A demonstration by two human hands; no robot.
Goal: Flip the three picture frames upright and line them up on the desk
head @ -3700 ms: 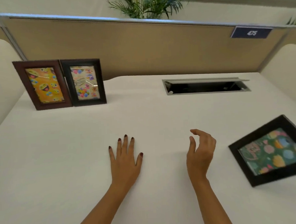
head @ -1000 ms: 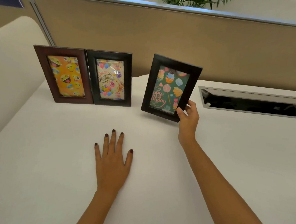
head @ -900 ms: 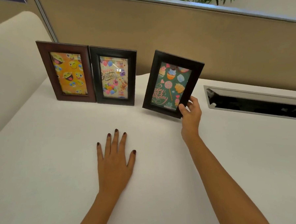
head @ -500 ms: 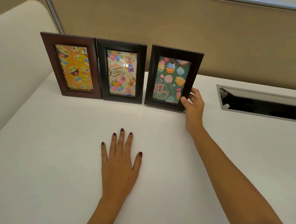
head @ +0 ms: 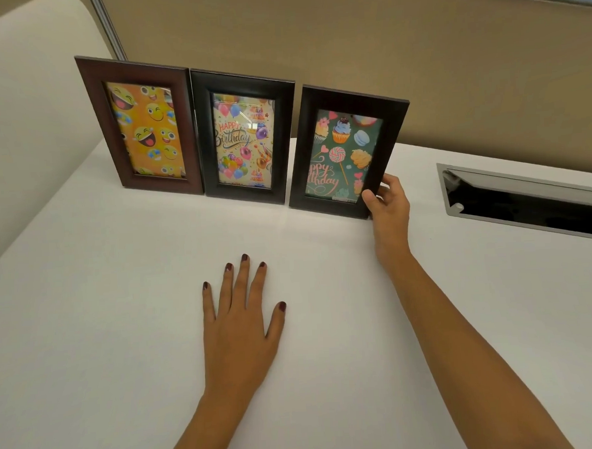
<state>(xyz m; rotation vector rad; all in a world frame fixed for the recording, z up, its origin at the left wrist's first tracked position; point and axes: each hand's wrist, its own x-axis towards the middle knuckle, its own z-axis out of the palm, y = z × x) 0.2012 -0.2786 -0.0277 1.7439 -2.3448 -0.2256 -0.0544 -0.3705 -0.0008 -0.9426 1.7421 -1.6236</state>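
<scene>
Three picture frames stand upright in a row at the back left of the white desk (head: 327, 325). A brown frame with yellow emoji faces (head: 138, 126) is leftmost. Beside it stands a black frame with a balloon birthday picture (head: 243, 137). To the right, a black frame with a green cupcake picture (head: 347, 151) rests its bottom edge on the desk, close beside the middle frame. My right hand (head: 388, 204) grips its lower right corner. Nearer to me, my left hand (head: 241, 326) lies flat on the desk, palm down, fingers spread, holding nothing.
A beige partition wall (head: 381, 48) runs along the back of the desk behind the frames. A metal-edged cable slot (head: 526, 195) is open in the desk to the right of my right hand. A cream curved panel (head: 25, 118) borders the left side.
My right hand picked the green cupcake frame up from the desk's right side, carried it left and set it upright beside the middle frame. My left hand has stayed flat.
</scene>
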